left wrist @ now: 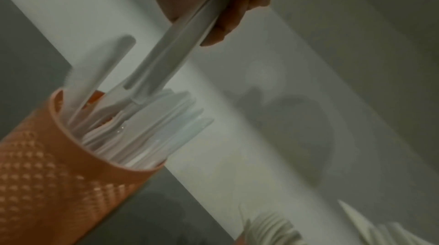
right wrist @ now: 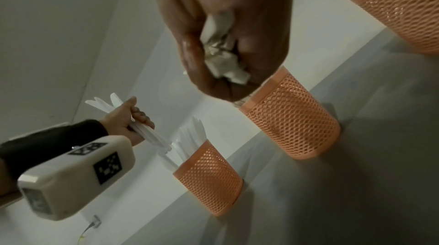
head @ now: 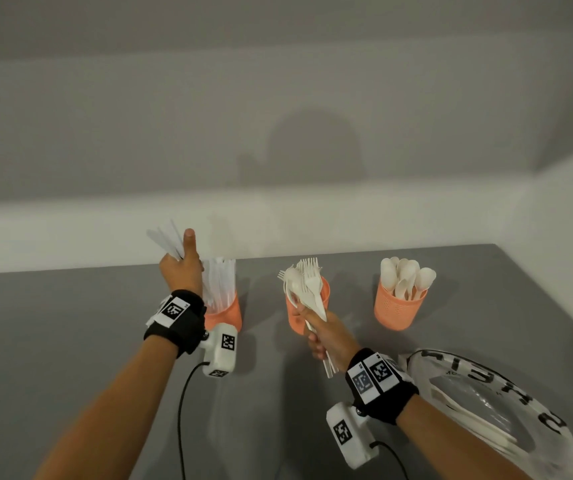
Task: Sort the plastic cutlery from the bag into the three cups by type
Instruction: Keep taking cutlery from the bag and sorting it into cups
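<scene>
Three orange mesh cups stand in a row on the grey table. The left cup [head: 224, 315] holds white knives, the middle cup [head: 295, 318] forks, the right cup [head: 399, 308] spoons. My left hand [head: 182, 268] grips a bundle of knives [head: 167, 239] just above the left cup [left wrist: 64, 164], their lower ends at its rim. My right hand [head: 328, 337] grips a bunch of forks and spoons [head: 304, 289] in front of the middle cup [right wrist: 290, 115]. The clear bag [head: 492, 407], with some white cutlery inside, lies at the right.
A white wall with a ledge runs close behind the cups. Cables trail from both wrist cameras toward the table's near edge. Bare grey tabletop [head: 70, 323] stretches to the left of the cups.
</scene>
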